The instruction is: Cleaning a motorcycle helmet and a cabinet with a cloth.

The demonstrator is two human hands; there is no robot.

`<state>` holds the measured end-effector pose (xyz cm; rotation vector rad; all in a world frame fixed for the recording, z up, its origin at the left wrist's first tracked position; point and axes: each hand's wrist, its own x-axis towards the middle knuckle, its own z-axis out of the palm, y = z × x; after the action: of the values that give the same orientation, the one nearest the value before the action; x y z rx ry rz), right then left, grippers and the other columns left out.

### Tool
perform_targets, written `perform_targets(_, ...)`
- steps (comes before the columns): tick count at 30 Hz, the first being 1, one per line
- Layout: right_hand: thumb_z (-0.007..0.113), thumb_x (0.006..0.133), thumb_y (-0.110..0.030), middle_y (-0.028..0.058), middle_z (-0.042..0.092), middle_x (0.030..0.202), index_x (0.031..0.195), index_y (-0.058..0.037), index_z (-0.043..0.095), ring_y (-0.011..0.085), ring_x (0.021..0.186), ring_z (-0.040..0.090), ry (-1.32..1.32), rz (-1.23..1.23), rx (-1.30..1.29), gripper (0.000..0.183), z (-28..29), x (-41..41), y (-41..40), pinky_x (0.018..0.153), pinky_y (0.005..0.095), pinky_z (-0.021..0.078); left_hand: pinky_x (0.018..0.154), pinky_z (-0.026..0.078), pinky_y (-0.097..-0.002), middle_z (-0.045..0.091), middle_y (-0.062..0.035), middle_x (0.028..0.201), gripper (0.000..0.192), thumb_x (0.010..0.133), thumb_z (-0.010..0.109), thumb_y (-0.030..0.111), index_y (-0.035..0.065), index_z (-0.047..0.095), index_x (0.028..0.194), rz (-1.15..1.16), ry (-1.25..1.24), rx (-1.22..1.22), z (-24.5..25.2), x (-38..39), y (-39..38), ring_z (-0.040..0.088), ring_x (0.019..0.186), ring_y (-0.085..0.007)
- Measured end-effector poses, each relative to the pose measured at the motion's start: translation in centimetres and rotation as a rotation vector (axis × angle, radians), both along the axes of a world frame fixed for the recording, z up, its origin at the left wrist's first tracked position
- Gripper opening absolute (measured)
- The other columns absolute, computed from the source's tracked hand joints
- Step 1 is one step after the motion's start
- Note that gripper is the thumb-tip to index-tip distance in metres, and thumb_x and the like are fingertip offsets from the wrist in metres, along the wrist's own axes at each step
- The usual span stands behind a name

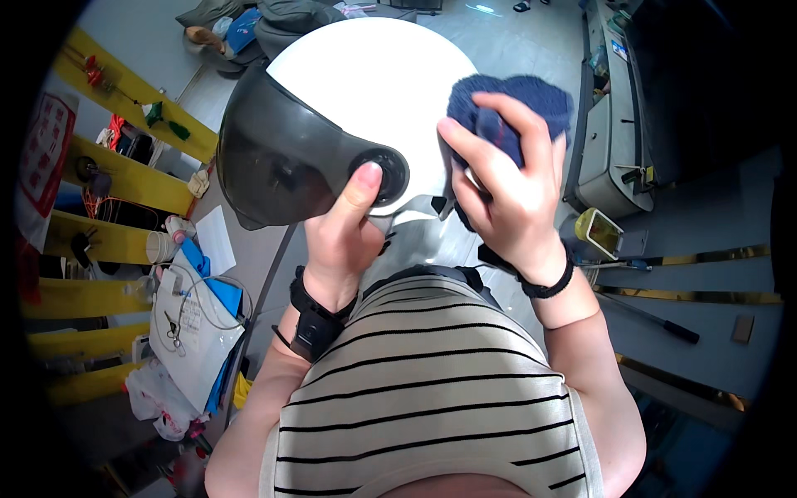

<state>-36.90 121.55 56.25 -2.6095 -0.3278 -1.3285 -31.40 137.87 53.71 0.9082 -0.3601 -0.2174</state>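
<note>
A white helmet [373,75] with a dark tinted visor [274,155] is held up before me, its visor towards the left. My left hand [348,218] grips its lower edge, the thumb on the round black visor pivot [389,177]; the fingers beneath are hidden. My right hand [517,168] holds a bunched dark blue cloth [535,103] against the helmet's right side.
At left, a shelf with yellow boards [124,174] stands beside a ledge bearing a white plastic package [193,324], a cup [160,247] and a cable. A cabinet [607,137] and a small bin [601,230] are at right. Grey cushions [292,22] lie beyond the helmet.
</note>
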Motion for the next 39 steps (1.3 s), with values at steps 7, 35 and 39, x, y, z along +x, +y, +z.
perform_targets(7, 0.067, 0.057, -0.004, 0.0069, 0.055, 0.106, 0.098, -0.0152, 0.067, 0.0260, 0.084, 0.053, -0.033, -0.018, -0.074, 0.042, 0.5, 0.4, 1.6, 0.070, 0.0329, 0.0414, 0.092, 0.043, -0.0355, 0.056, -0.0128, 0.113, 0.038, 0.093, 0.046, 0.025, -0.0010, 0.043, 0.121, -0.021, 0.100, -0.065, 0.0, 0.3, -0.6, 0.056, 0.104, -0.0220)
perform_targets(35, 0.059, 0.060, -0.012, 0.0053, 0.056, 0.095, 0.082, -0.0058, 0.064, 0.0235, 0.071, 0.046, -0.029, 0.207, -0.226, 0.023, 0.0, 1.0, 4.7, 0.063, 0.0322, 0.0369, 0.085, 0.045, -0.0295, 0.059, -0.0100, 0.102, 0.028, 0.092, 0.046, 0.018, -0.0043, 0.051, 0.109, 0.051, 0.153, -0.109, 0.5, 1.8, 3.4, 0.057, 0.095, -0.0163)
perform_targets(39, 0.068, 0.062, -0.007, 0.0040, 0.058, 0.096, 0.088, -0.0093, 0.065, 0.0258, 0.076, 0.049, 0.033, 0.153, -0.210, 0.026, 3.1, 3.7, 5.8, 0.063, 0.0330, 0.0383, 0.080, 0.044, -0.0253, 0.056, -0.0064, 0.104, 0.028, 0.090, 0.049, 0.012, -0.0022, 0.049, 0.114, 0.084, 0.093, -0.078, 0.5, 1.7, 3.7, 0.055, 0.093, -0.0123)
